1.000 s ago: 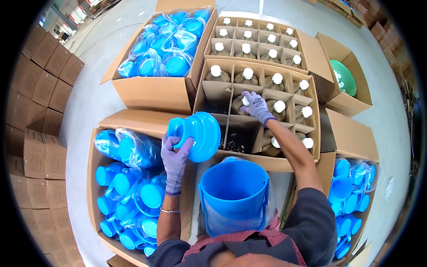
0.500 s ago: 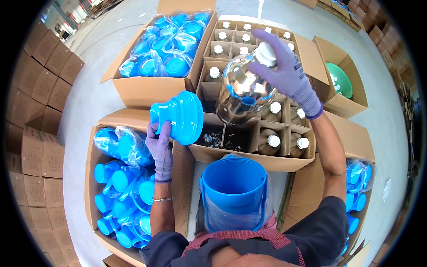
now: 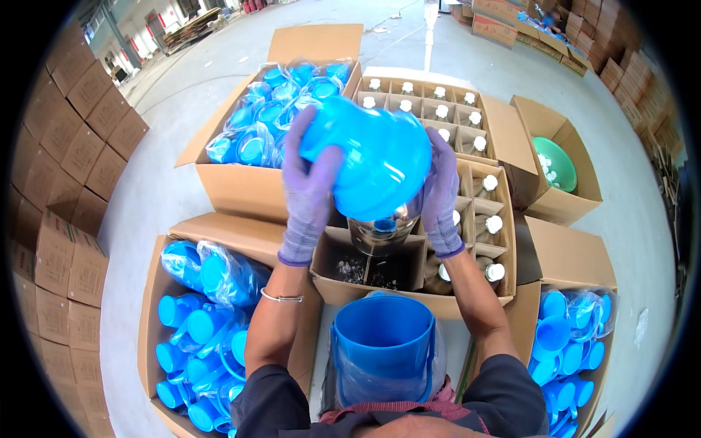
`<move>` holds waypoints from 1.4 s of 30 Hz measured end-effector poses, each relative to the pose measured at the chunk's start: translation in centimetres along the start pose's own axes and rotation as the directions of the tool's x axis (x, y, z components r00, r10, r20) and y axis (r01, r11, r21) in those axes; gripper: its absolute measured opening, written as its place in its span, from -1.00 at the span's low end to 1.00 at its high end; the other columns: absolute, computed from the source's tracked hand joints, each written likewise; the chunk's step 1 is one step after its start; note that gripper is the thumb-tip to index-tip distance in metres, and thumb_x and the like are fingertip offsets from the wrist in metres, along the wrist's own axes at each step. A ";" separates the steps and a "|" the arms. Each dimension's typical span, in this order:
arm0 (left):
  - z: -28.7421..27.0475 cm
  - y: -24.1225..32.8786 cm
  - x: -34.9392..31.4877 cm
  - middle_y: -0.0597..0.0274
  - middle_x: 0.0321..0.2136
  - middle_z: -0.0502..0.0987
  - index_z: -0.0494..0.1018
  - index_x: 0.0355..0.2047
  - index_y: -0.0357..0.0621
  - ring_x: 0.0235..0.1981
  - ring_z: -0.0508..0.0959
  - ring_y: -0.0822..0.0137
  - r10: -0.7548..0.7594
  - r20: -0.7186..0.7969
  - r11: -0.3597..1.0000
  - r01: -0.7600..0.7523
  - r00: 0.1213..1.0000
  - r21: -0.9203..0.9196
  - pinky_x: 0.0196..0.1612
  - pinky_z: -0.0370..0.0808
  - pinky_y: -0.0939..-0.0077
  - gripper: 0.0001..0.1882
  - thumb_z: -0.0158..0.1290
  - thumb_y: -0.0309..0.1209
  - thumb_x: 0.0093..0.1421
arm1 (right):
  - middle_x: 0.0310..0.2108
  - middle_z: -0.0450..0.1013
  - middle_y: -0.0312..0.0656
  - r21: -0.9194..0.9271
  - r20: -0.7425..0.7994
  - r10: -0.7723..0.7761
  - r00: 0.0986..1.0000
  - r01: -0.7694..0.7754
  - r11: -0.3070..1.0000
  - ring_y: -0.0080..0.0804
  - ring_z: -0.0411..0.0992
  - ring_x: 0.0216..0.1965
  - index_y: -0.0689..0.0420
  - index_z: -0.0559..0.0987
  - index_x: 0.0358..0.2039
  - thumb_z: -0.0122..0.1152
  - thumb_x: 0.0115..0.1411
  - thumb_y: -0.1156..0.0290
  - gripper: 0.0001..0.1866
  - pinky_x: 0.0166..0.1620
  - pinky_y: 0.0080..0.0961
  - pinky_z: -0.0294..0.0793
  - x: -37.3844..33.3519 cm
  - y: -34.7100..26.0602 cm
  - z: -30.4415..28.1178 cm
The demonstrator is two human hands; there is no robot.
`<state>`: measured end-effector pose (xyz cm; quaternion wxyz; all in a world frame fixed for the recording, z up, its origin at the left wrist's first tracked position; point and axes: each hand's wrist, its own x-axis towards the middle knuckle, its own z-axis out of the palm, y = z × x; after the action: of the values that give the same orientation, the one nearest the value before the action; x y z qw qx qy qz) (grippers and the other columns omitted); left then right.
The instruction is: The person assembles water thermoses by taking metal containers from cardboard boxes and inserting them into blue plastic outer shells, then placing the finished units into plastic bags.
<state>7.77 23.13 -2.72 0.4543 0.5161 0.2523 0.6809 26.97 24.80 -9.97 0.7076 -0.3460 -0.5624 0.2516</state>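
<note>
My left hand (image 3: 308, 190), in a purple glove, grips the stepped blue plastic cover (image 3: 376, 157) by its narrower left end. The cover is tilted, its wide rim facing down and right. Just below that rim shows a silvery glass flask liner (image 3: 378, 237); its upper part is hidden behind the cover. My right hand (image 3: 441, 201), also gloved, is closed against the right side of the cover; its fingertips are partly hidden. Both hands are above the divided carton (image 3: 380, 292), which holds several brown bottle-shaped pieces with white caps (image 3: 494, 224).
A blue bucket (image 3: 383, 372) in clear plastic stands close to my body. Cartons of blue plastic parts stand at far left (image 3: 241, 193), near left (image 3: 150, 328) and near right (image 3: 577, 274). A green bowl (image 3: 564, 164) with small white pieces sits in a right-hand carton. Stacked cartons (image 3: 87, 139) line the left.
The blue cover has moved up and right, and the flask liner now lies largely behind it. My right hand has come down from the liner's white-capped neck to the cover's side.
</note>
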 end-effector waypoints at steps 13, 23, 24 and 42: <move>2.0 -1.3 -0.3 -0.10 0.04 0.41 0.24 0.22 -0.26 0.06 0.46 -0.01 0.126 0.275 0.628 -0.291 0.953 0.722 0.11 0.42 0.14 -0.10 0.40 -0.23 -0.09 | 0.22 0.27 0.00 0.258 0.074 0.118 0.990 -0.134 0.957 -0.25 0.24 0.26 0.25 0.21 0.30 -0.26 0.45 0.00 -0.36 0.29 -0.31 0.22 -0.8 1.1 -1.0; -2.1 -3.0 -1.4 -0.03 0.25 0.22 -0.04 0.37 -0.23 0.28 0.25 0.12 -0.071 0.335 0.931 -0.058 0.939 0.360 0.30 0.22 0.20 0.06 0.35 -0.26 -0.01 | 0.19 0.32 -0.03 0.115 0.299 0.174 0.938 -0.216 0.970 -0.28 0.27 0.23 0.27 0.26 0.28 -0.20 0.45 0.14 -0.45 0.28 -0.37 0.21 -1.8 -0.2 -0.9; -1.5 -3.2 -1.9 -0.05 0.21 0.26 0.00 0.36 -0.23 0.25 0.28 0.08 -0.046 0.298 0.939 -0.060 0.954 0.340 0.29 0.23 0.19 0.05 0.36 -0.25 -0.04 | 0.19 0.32 -0.03 0.137 0.284 0.191 0.940 -0.237 0.962 -0.29 0.27 0.22 0.27 0.27 0.28 -0.22 0.46 0.13 -0.45 0.28 -0.37 0.21 -2.1 0.3 -0.8; -3.0 3.3 0.0 -0.06 0.20 0.26 -0.13 0.41 -0.18 0.13 0.44 0.11 0.020 0.400 0.886 -0.202 0.916 0.417 0.08 0.50 0.30 0.25 0.44 -0.13 -0.14 | -0.04 0.45 -0.07 0.216 0.421 0.175 0.890 -0.285 0.934 -0.30 0.46 -0.10 0.18 0.36 0.17 -0.14 0.42 0.18 -0.56 0.05 -0.45 0.44 6.0 -7.6 -0.3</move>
<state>3.81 21.98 -1.10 0.3224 0.7443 0.2782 0.5145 28.46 24.37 -0.43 0.5850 -0.2524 -0.6080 0.4736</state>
